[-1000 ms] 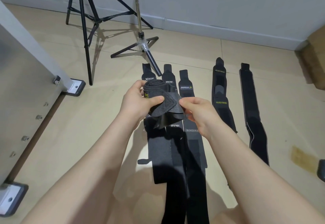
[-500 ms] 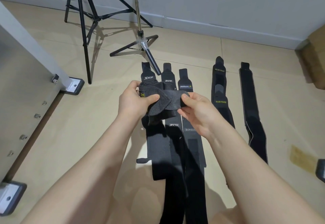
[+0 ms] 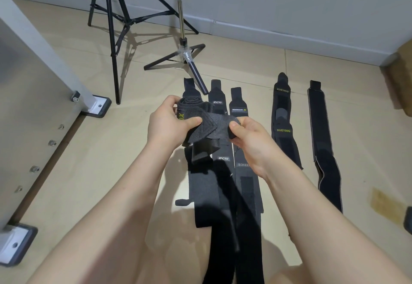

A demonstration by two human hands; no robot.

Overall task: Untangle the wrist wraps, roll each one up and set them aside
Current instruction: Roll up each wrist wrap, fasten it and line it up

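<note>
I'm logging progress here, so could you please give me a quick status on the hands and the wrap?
Left hand grips the black rolled fabric wrist wrap. Right hand pinches its loose tail end. Nothing in the way.

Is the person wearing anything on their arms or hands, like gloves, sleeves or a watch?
No. Both forearms are bare as far up as the picture shows, with no sleeve edge in sight. The left hand and the right hand have no gloves, rings, watch or wristband, and the fingernails that show are short and unpainted. No markings or tattoos are visible.
</note>
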